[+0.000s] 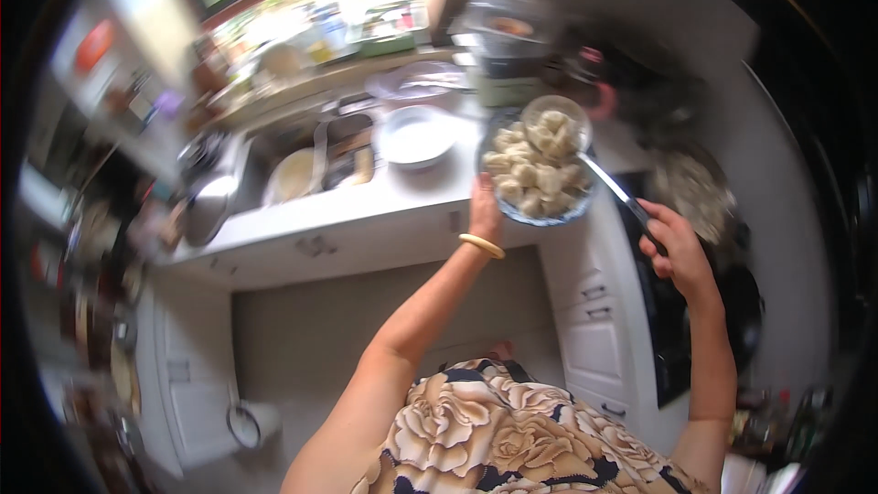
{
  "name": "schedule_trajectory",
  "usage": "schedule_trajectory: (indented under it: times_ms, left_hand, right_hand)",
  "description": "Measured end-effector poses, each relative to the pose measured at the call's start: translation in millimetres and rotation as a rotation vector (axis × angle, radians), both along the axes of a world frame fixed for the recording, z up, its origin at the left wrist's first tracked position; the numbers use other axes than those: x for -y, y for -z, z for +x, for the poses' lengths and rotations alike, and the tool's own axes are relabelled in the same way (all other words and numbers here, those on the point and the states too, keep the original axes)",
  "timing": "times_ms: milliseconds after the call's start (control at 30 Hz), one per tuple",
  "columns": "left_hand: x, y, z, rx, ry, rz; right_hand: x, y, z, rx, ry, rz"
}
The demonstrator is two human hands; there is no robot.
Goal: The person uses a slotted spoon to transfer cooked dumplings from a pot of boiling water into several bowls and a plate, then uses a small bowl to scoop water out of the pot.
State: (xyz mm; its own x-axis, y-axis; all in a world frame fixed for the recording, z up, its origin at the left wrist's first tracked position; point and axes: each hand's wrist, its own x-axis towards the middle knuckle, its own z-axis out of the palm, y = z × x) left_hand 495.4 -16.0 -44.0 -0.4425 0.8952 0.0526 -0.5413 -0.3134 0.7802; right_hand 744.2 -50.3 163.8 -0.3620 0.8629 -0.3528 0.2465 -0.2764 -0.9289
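Note:
A blue-rimmed plate [542, 220] heaped with dumplings [528, 175] is at the counter's right corner. My left hand [485, 211], with a pale bangle at the wrist, holds the plate's left edge. In my right hand [672, 247] is the black handle of a skimmer [610, 182]. The round head of the skimmer holds several dumplings [554, 134] just over the far side of the plate. Right of the plate, a pan [693, 195] with pale contents, too blurred to name surely, stands on the dark stove.
Left of the plate stands a white bowl [416, 137] on the counter [439, 192]. Beyond it are a purple basin [418, 81] and a clear container [507, 20]. A sink [264, 158] lies further left. Bottles [809, 418] stand beside the stove at the lower right.

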Motion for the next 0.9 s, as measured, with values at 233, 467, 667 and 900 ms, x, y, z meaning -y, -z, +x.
schedule_trajectory:
  times_ms: [233, 467, 667, 900]
  left_hand:
    - [191.0, -34.3, -173.8, -0.294, -0.355, -0.412]
    - [405.5, 16.1, -369.2, -0.343, -1.009, -0.322]
    - [562.3, 27.3, -474.0, -0.065, -1.363, -0.212]
    - [741.6, 53.6, -564.8, 0.073, -1.695, -0.168]
  right_hand:
    - [95.3, 34.9, -170.0, 0.078, -0.300, 0.349]
    - [210.5, 65.2, -406.0, 0.174, -0.876, 0.885]
    - [299.8, 87.4, -594.6, -0.096, -1.172, 1.372]
    - [447.7, 128.0, -794.8, -0.376, -1.489, 0.903]
